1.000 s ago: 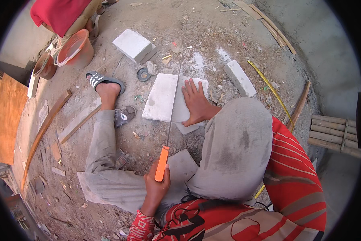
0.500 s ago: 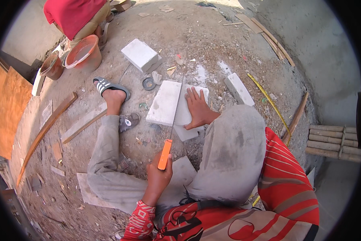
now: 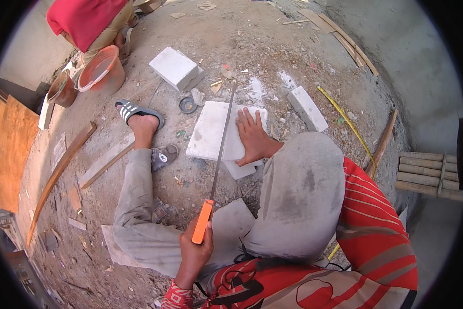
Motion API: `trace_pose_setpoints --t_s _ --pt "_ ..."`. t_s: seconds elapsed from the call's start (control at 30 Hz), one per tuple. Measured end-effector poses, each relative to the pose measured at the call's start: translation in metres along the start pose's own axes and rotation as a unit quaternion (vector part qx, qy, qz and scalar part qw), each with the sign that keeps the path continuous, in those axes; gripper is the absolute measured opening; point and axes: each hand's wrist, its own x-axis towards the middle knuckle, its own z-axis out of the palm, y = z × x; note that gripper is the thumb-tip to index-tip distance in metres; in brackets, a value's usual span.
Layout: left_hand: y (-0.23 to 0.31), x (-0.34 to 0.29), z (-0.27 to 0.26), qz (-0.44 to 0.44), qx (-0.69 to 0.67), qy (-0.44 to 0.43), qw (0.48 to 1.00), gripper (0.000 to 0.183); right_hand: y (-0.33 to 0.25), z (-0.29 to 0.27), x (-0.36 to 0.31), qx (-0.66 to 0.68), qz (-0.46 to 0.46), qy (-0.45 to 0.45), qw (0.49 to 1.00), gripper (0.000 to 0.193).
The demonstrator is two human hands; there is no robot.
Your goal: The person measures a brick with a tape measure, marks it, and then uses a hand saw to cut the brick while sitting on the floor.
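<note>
My left hand (image 3: 195, 253) is closed around the orange handle of a hand saw (image 3: 203, 221). The saw's long, narrow blade runs forward over a pale block (image 3: 206, 133) on the ground, along a line between its left and right parts. On the right part, my right hand (image 3: 254, 140) lies flat with fingers spread, bearing on the top face; its wrist goes behind my raised knee. Beneath that side, another pale piece (image 3: 240, 171) sticks out toward me. How deep the blade sits in the block I cannot tell.
Pale blocks (image 3: 173, 68) lie beyond, with another block (image 3: 307, 109) at right beside a yellow tape measure (image 3: 347, 121). A dark tape roll (image 3: 188, 105) sits near my sandalled foot (image 3: 141, 121). Far left, a crouching person (image 3: 89, 23) is near orange buckets (image 3: 101, 72). Wood strips (image 3: 61, 175) lie left.
My left hand has drawn the saw back toward my body, so its handle is lower and more blade shows on my side of the block. My right hand stays on the block.
</note>
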Motion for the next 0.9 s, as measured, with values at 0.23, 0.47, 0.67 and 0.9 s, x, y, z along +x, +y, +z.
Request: trace_pose_setpoints --t_s 0.23,0.47,0.67,0.9 --pt "-0.013 0.054 0.036 -0.128 -0.022 -0.073 0.989 0.024 0.001 0.012 -0.005 0.003 -0.004 0.007 1.000 0.133" --pt "-0.013 0.030 0.037 -0.099 -0.008 -0.033 0.995 0.020 -0.008 0.006 -0.006 -0.012 -0.008 0.006 1.000 0.131" --pt "-0.026 0.007 0.023 -0.037 0.019 -0.029 0.999 0.023 0.000 -0.001 0.002 -0.003 0.002 -0.011 1.000 0.130" --pt "-0.023 0.051 0.042 -0.095 0.014 -0.055 0.994 0.022 -0.001 0.013 -0.004 -0.006 0.003 0.004 1.000 0.134"
